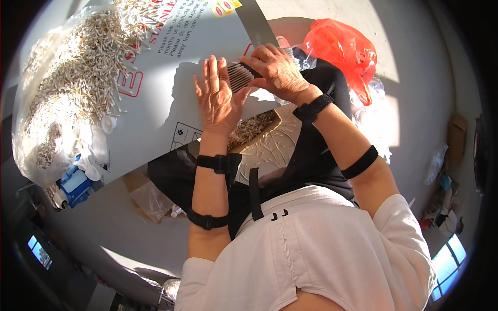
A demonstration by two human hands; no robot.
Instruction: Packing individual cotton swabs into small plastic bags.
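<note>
A neat row of cotton swabs (239, 79) lies side by side between my hands at the near right part of the grey tabletop (150, 116). My left hand (217, 98) is flat with its fingers stretched out, its thumb side against the left end of the row. Curled over the row's right side is my right hand (277, 72), thumb below and fingers above. A dark strip shows beside the swabs under these fingers; whether it is shadow or a holder I cannot tell. Just past my right hand, a clear plastic bag (306, 58) is partly hidden.
A large heap of loose cotton swabs (78, 67) spills from a clear bag at the left. Below the table edge, an open cardboard box (277, 123) holds more swabs. A red plastic bag (342, 49) sits at the far right, and a blue-and-white package (77, 185) at the left corner.
</note>
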